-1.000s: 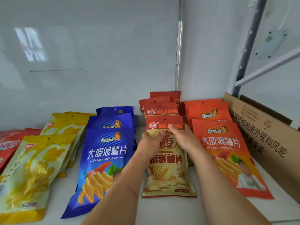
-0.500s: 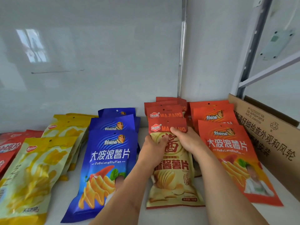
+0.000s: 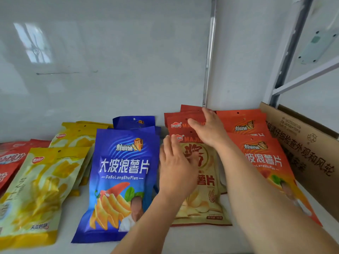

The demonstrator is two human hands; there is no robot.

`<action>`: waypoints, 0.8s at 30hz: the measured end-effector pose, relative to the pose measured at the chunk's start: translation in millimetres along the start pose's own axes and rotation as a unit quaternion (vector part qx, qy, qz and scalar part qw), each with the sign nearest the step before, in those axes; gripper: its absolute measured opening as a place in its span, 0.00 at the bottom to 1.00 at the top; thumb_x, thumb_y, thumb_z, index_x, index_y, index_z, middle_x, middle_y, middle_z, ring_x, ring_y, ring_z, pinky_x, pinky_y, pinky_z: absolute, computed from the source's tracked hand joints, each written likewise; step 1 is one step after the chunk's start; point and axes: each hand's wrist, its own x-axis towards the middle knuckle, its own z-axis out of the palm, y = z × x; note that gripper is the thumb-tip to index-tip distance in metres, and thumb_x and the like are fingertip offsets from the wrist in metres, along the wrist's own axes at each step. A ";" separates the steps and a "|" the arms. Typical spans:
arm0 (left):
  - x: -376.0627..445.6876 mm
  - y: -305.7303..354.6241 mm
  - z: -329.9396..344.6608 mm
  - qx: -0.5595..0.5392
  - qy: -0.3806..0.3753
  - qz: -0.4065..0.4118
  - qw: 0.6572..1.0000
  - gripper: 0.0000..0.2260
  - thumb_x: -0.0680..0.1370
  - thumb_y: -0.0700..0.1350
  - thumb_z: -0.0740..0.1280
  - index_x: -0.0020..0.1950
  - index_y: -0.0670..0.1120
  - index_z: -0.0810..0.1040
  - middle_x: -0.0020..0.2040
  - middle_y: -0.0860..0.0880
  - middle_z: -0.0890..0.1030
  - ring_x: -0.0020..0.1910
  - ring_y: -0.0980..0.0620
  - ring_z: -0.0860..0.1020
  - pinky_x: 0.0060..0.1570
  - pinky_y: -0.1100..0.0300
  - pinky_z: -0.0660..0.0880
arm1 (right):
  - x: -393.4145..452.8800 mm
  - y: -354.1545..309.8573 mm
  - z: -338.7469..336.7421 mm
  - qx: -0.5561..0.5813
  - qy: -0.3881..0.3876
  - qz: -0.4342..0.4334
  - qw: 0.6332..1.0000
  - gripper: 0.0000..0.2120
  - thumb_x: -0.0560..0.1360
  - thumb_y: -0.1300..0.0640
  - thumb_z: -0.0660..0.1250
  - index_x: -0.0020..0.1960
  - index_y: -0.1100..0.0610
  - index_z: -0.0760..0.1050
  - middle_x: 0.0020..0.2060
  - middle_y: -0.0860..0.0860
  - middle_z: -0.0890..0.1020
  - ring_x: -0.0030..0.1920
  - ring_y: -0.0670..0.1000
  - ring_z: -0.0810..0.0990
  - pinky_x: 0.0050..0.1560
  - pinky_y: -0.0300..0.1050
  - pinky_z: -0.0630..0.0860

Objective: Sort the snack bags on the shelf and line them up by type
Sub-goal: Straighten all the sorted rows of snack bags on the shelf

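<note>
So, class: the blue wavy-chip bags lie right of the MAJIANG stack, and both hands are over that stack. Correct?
Not quite. The head view shows the blue bags left of the MAJIANG stack; the left hand and right hand are over it.

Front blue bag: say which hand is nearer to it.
Left. The left hand hovers open right beside the front blue bag, at its right edge. The right hand lies farther right and back, over the red-topped bags.

left hand (image 3: 176,167) flat, right hand (image 3: 209,129) flat
</note>
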 end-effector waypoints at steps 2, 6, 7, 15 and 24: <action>-15.1 1.2 9.0 0.077 0.014 0.060 0.995 0.31 0.82 0.61 0.51 0.81 0.48 0.55 0.82 0.46 0.53 0.81 0.42 0.49 0.77 0.47 0.51 | 10.1 -4.0 5.0 -0.093 -0.028 -0.027 0.995 0.38 0.75 0.29 0.55 0.80 0.43 0.51 0.81 0.50 0.50 0.80 0.57 0.47 0.76 0.64 0.51; -26.1 -2.2 19.5 0.156 -0.071 0.059 0.983 0.31 0.78 0.66 0.45 0.81 0.58 0.56 0.83 0.50 0.49 0.81 0.41 0.43 0.76 0.42 0.44 | 18.9 0.9 15.8 -0.170 -0.089 -0.021 0.981 0.38 0.73 0.25 0.51 0.79 0.39 0.53 0.81 0.48 0.47 0.79 0.59 0.43 0.75 0.66 0.48; -25.1 -5.5 20.9 0.168 -0.095 0.052 0.980 0.31 0.79 0.67 0.46 0.81 0.59 0.53 0.83 0.52 0.46 0.81 0.43 0.40 0.77 0.43 0.41 | 19.5 2.8 18.0 -0.175 -0.097 -0.019 0.980 0.38 0.73 0.24 0.50 0.79 0.39 0.54 0.81 0.49 0.47 0.79 0.60 0.43 0.74 0.66 0.48; -14.0 -10.9 23.3 0.142 -0.142 0.020 0.979 0.29 0.81 0.66 0.48 0.81 0.61 0.47 0.82 0.56 0.40 0.80 0.47 0.35 0.77 0.42 0.46 | 29.8 11.8 33.3 -0.180 -0.125 -0.010 0.976 0.37 0.72 0.23 0.48 0.77 0.38 0.57 0.81 0.50 0.49 0.79 0.62 0.46 0.74 0.68 0.49; -6.9 -9.7 25.6 0.138 -0.158 0.006 0.978 0.29 0.82 0.66 0.47 0.81 0.59 0.47 0.82 0.54 0.39 0.80 0.47 0.35 0.78 0.46 0.46 | 38.4 20.2 44.5 -0.175 -0.156 0.002 0.972 0.36 0.74 0.24 0.45 0.76 0.39 0.60 0.80 0.51 0.52 0.78 0.64 0.50 0.74 0.68 0.49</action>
